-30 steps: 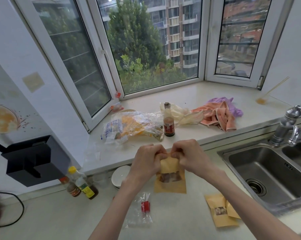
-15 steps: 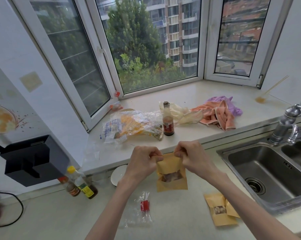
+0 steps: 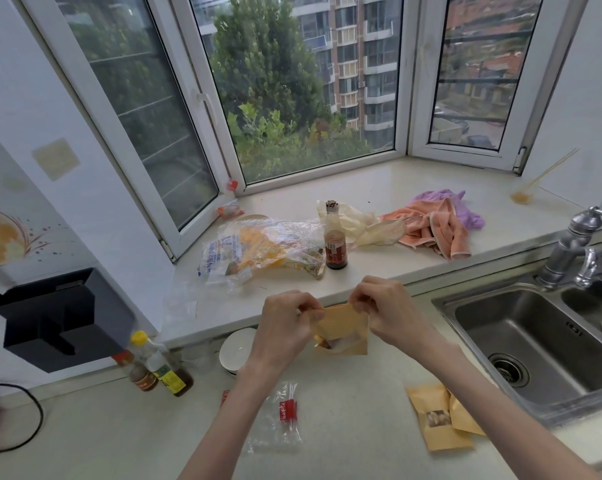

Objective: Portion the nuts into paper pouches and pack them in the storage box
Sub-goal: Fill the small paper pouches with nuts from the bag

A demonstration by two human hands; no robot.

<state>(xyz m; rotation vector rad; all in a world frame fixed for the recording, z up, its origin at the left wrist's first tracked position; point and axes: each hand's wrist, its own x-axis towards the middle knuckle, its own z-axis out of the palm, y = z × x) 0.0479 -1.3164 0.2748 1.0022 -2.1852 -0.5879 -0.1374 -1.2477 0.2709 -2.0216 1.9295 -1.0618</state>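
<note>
A brown paper pouch with a small clear window hangs above the counter, nuts showing through the window. My left hand pinches its top left corner and my right hand pinches its top right corner. The pouch is tilted, its lower left corner lifted. Two more brown pouches lie flat on the counter at the right, one showing nuts in its window. No storage box is in view.
A clear plastic bag with a red label lies on the counter. A steel sink and tap are at the right. The sill holds a sauce bottle, crumpled plastic bags and cloths. Bottles, a white bowl and a black box are at the left.
Both hands stay on the pouch top and have drawn slightly apart. The pouch has tilted, its lower part swinging up and to the right.
</note>
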